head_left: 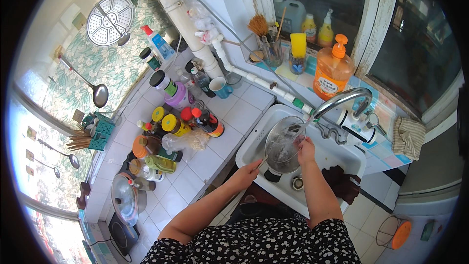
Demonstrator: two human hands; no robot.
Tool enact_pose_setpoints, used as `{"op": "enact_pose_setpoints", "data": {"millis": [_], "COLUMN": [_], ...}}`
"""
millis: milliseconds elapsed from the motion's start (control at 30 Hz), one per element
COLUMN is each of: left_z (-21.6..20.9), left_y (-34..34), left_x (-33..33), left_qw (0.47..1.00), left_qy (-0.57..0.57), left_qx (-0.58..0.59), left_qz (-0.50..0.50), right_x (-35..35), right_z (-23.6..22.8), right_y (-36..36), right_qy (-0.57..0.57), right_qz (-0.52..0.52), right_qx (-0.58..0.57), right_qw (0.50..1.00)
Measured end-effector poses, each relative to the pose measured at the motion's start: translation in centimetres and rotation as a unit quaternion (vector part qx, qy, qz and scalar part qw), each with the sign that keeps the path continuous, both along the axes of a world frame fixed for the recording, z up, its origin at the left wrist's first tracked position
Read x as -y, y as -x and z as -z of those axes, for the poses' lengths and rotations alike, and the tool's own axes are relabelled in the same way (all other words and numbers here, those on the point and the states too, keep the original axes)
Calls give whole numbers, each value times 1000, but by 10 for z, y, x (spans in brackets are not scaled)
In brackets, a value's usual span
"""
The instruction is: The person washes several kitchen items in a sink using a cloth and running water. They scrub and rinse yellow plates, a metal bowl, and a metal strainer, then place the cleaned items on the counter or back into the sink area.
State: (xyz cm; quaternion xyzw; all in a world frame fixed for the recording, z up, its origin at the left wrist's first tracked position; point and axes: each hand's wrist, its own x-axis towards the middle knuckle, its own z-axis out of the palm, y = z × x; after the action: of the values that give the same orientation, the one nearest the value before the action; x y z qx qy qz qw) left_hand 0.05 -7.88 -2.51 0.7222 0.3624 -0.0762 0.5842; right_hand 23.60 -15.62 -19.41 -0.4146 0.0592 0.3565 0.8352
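Observation:
In the white sink point(359, 161), a round metal strainer point(283, 142) is tilted under the curved tap point(337, 99), and water runs and splashes in it. My left hand point(248, 173) is closed round its thin handle at the sink's near left edge. At the strainer's right rim, my right hand point(306, 150) has its fingers bent against the edge, close to the stream; some fingertips are blurred by the water. Under the strainer lies a metal pot with a black handle point(272, 175), largely hidden. Whether anything is inside the strainer I cannot make out.
A dark cloth point(341, 184) drapes over the sink's right side, near the drain point(297, 182). Behind stand an orange pump bottle point(333, 68) and a yellow sponge point(298, 45) in a glass. Several bottles and jars, including a red-capped sauce bottle point(208, 121), crowd the tiled counter point(190, 176).

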Motion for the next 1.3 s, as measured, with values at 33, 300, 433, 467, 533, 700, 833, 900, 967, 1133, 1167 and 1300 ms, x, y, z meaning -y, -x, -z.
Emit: {"op": "enact_pose_setpoints", "data": {"millis": [33, 300, 433, 467, 533, 700, 833, 900, 967, 1133, 1167, 1300], "left_z": [1, -7, 5, 5, 4, 10, 6, 7, 6, 14, 14, 5], "left_y": [-1, 4, 7, 7, 7, 9, 6, 6, 5, 8, 7, 2], "left_x": [-1, -3, -3, -2, -2, -2, 0, 0, 1, 3, 3, 2], "left_qw": [1000, 991, 990, 990, 989, 986, 983, 982, 982, 975, 976, 980], "left_qy": [-12, -123, -131, -133, -138, -158, -172, -178, -179, -202, -200, -185], "left_qx": [-1, -14, 35, 30, 18, 13, 18, 28, 30, 60, 49, 17], "left_qz": [8, 45, 41, 43, 47, 52, 60, 59, 59, 65, 68, 72], "right_x": [1, -9, -12, -10, -7, -4, -6, -6, -4, -2, -2, -3], "right_z": [5, -40, -11, -8, -1, -32, -32, -23, -17, -35, -35, -24], "right_y": [-2, 6, 5, 5, 4, 8, 6, 6, 4, 5, 5, 4], "right_qy": [-23, 73, 70, 60, 40, -18, -16, -31, -36, -50, -34, -19], "right_qz": [-5, -29, -15, -21, -33, -71, -56, -58, -65, -57, -61, -80], "right_qx": [-4, -12, 16, 15, 13, -46, -64, -32, -10, -127, -124, -88], "right_qw": [1000, 997, 997, 998, 999, 996, 996, 997, 997, 989, 990, 993]}}
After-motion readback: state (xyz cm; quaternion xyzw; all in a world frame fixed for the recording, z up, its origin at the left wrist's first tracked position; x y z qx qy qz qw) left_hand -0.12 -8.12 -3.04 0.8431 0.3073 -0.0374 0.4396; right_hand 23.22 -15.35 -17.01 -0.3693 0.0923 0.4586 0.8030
